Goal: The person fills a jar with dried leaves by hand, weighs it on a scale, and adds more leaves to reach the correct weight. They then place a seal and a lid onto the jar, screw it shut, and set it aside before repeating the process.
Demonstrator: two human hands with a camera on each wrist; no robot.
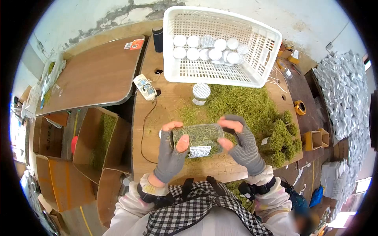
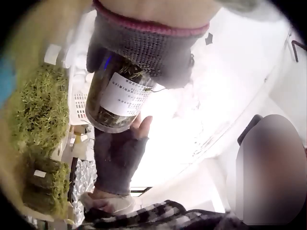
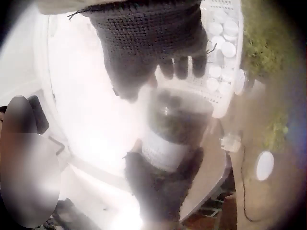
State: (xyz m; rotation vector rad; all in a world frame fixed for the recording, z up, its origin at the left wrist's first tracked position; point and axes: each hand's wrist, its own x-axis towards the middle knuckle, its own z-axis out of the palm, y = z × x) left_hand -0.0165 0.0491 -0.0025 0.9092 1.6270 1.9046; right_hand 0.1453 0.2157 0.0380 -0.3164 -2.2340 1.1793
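Note:
A clear jar (image 1: 197,138) filled with green dried herb lies sideways between both gloved hands above the table. Its white printed label (image 1: 200,151) faces up toward the head camera. My left hand (image 1: 170,153) grips one end, thumb on the jar's near side. At the other end my right hand (image 1: 247,147) holds the jar between thumb and fingers. The left wrist view shows the jar (image 2: 96,103) close up, with the right hand (image 2: 120,153) beyond it. Partly hidden behind the left hand is a round white lid (image 1: 160,133), seen whole in the right wrist view.
Loose green herb (image 1: 244,104) covers the table's right side, with herb-covered jars (image 1: 281,139) near its edge. A labelled, lidded jar (image 1: 201,93) stands before a white basket (image 1: 222,13) holding several white-lidded jars. Left are a power strip (image 1: 145,87) and cardboard boxes (image 1: 65,185).

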